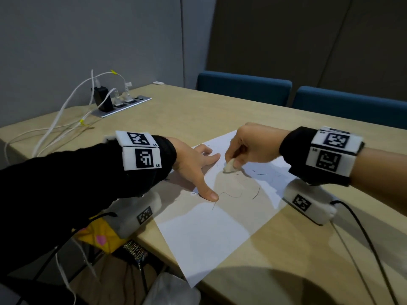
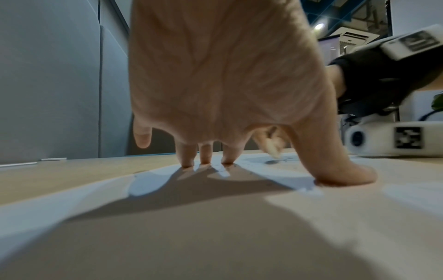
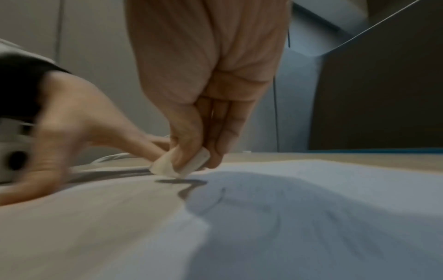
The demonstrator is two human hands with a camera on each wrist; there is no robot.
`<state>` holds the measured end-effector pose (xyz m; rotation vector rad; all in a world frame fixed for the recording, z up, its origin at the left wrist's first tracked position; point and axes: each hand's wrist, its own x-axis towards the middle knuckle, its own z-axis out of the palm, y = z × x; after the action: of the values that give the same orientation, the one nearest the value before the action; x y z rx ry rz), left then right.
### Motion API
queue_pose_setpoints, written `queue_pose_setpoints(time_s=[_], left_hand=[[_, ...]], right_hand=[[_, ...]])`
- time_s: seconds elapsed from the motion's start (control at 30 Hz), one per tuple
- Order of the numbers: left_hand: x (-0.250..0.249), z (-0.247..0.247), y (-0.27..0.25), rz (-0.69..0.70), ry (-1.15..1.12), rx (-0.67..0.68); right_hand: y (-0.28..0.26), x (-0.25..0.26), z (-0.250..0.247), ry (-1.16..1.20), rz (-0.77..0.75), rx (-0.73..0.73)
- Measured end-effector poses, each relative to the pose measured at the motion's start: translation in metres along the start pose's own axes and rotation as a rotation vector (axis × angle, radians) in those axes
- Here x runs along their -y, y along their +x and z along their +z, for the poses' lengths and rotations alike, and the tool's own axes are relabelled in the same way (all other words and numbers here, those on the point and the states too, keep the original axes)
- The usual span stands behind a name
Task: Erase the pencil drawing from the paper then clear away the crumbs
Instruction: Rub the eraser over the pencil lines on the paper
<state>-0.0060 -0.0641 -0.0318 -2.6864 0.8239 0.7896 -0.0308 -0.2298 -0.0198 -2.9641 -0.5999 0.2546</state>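
Observation:
A white sheet of paper [image 1: 211, 234] lies on the wooden table, with thin pencil lines [image 1: 233, 195] near its middle. My right hand [image 1: 244, 150] pinches a white eraser [image 1: 229, 167] between thumb and fingers and holds its lower end on the paper at the far part of the drawing; the right wrist view shows the eraser [image 3: 182, 164] just above a dark pencil stroke [image 3: 184, 182]. My left hand [image 1: 196, 168] lies spread on the paper's left side, fingertips and thumb [image 2: 345, 176] pressing it flat.
The wooden table [image 1: 286, 249] has a power strip [image 1: 121, 104] with a black charger and white cables [image 1: 55, 128] at the far left. Two blue chair backs [image 1: 244, 86] stand behind the far edge. A black cable [image 1: 363, 238] runs along the right.

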Motion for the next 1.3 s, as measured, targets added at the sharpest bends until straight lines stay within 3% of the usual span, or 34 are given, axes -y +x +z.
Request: queue_pose_setpoints(time_s=[0.27,0.43,0.73,0.93,1.17,1.3], left_hand=[[0.000,0.000,-0.001,-0.008,-0.008,-0.008],[-0.001,0.000,0.000,0.000,-0.008,-0.006],[0.000,0.000,0.000,-0.007,-0.004,0.007],[0.000,0.000,-0.001,-0.008,-0.008,0.000],[-0.002,-0.001,-0.002,-0.017,-0.004,-0.005],[-0.003,-0.001,-0.004,-0.018,0.000,-0.016]], right_hand=[[-0.014,-0.003,0.004,-0.001,-0.024,0.099],[0.006,0.000,-0.003,0.000,0.009,-0.016],[-0.009,0.001,0.000,-0.035,-0.028,0.114],[0.013,0.004,-0.002,-0.039,-0.002,0.035],[-0.020,-0.003,0.003,0.046,-0.025,0.122],[0.000,0.003,-0.005,0.024,-0.006,0.026]])
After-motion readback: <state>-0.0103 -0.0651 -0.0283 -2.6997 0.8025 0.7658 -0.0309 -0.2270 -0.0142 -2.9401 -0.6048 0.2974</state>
